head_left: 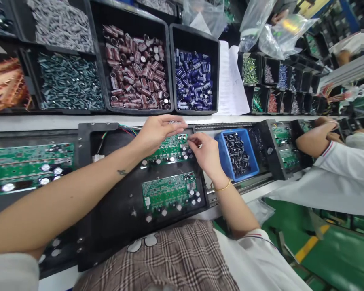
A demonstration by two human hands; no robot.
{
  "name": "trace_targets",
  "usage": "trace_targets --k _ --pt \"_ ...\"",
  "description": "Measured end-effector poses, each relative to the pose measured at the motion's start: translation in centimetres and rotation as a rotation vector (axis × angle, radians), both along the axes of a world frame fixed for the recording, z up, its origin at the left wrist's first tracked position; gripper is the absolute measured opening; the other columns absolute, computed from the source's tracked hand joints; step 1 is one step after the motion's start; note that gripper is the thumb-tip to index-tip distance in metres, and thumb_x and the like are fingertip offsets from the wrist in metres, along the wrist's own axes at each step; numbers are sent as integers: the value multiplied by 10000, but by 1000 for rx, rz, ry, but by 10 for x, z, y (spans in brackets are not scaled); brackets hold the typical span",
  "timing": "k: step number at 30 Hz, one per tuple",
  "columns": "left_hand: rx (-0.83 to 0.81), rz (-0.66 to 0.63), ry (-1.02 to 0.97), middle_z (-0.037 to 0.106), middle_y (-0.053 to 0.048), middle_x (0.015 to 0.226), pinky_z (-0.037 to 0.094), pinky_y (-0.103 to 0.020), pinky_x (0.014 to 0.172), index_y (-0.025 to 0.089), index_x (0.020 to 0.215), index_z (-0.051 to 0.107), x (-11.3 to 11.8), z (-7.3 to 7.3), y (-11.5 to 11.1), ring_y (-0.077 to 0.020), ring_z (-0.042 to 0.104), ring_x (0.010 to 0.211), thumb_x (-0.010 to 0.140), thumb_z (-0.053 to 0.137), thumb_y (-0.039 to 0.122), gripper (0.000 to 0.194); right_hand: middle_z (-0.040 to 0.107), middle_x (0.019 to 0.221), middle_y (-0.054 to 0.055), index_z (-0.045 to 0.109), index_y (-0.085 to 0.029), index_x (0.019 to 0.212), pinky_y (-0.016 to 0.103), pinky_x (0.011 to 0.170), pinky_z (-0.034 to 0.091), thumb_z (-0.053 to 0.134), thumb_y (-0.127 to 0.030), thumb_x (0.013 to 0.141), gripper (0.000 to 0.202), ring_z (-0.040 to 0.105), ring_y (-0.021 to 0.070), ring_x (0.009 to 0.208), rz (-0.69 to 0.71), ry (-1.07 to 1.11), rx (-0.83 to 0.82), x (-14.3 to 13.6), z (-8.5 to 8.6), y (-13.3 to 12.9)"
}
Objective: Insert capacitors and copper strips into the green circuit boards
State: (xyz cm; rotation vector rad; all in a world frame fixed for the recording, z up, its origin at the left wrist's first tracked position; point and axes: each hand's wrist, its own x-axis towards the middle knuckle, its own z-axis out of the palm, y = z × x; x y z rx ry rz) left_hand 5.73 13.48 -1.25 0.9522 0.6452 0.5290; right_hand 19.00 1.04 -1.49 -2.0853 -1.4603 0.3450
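Observation:
My left hand is over the upper edge of the far circuit board, its fingers curled together. Small shiny bits show between its thumb and fingers, too small to name. At that board's right end my right hand has thumb and forefinger pinched close above the surface; whatever is in the pinch is hidden. The board is green and carries several round capacitors along its near edge. A second green circuit board lies nearer to me in the same black tray.
Beyond the tray stand black bins of brown capacitors, blue capacitors and teal parts. A blue bin of dark capacitors sits right of my right hand. Another tray with boards is leftward. A co-worker's arm reaches in at right.

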Motion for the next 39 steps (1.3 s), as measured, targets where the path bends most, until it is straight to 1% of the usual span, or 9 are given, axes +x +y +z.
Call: trace_targets --k 4,9,13,16,21,26,30,35,39 --pt "-36 10 12 715 -137 1003 537 -341 944 51 1018 670 1 -1 -3 -202 692 972 851 630 110 181 667 785 -4 664 -213 830 271 704 462 598 -141 818 98 593 135 706 -8 -46 -27 2 -3 4" --pt "-38 -2 20 727 -128 934 574 -327 869 54 997 673 0 -5 -1 -210 710 911 831 680 143 189 679 745 -23 649 -213 819 260 669 472 598 -163 802 74 607 124 656 -41 42 -27 3 -9 5" --pt "-45 -6 34 729 -103 869 582 -315 830 68 958 677 0 -7 1 -191 716 848 824 700 183 178 689 714 -18 644 -210 771 265 669 484 610 -201 786 38 624 131 641 -97 82 -9 2 -14 7" --pt "-40 -2 38 726 -95 855 575 -322 837 77 939 675 1 -9 1 -178 714 823 826 704 206 174 699 708 -8 656 -207 763 266 667 488 611 -229 782 54 629 138 638 -125 87 3 2 -15 7" --pt "-48 -51 6 725 -100 853 558 -327 859 71 936 666 2 -11 1 -175 709 832 825 692 154 141 706 714 -1 686 -197 768 261 666 484 605 -205 763 81 628 137 636 -102 86 -16 4 -13 7" --pt "-55 -89 25 703 -75 752 559 -279 680 96 853 633 2 -11 1 -144 682 677 874 641 205 111 700 681 -5 694 -193 754 261 641 469 620 -187 729 78 636 141 621 -105 40 -70 5 -7 13" --pt "-36 -84 53 667 -55 713 489 -217 547 103 831 622 1 -9 3 -98 615 579 876 646 233 140 695 657 -8 694 -193 732 260 631 467 630 -184 715 67 641 144 608 -105 37 -68 3 -8 15" --pt "-11 -92 76 648 -45 709 424 -183 483 112 795 615 2 -11 2 -68 561 544 858 666 239 151 698 676 -5 695 -197 748 260 644 471 623 -203 736 73 633 141 613 -162 74 3 0 -12 11" --pt "0 -111 72 657 -50 740 448 -193 513 122 826 621 2 -17 0 -79 577 581 846 680 248 141 693 673 -10 699 -198 749 251 644 466 617 -185 736 84 630 136 617 -126 92 -6 2 -15 10"
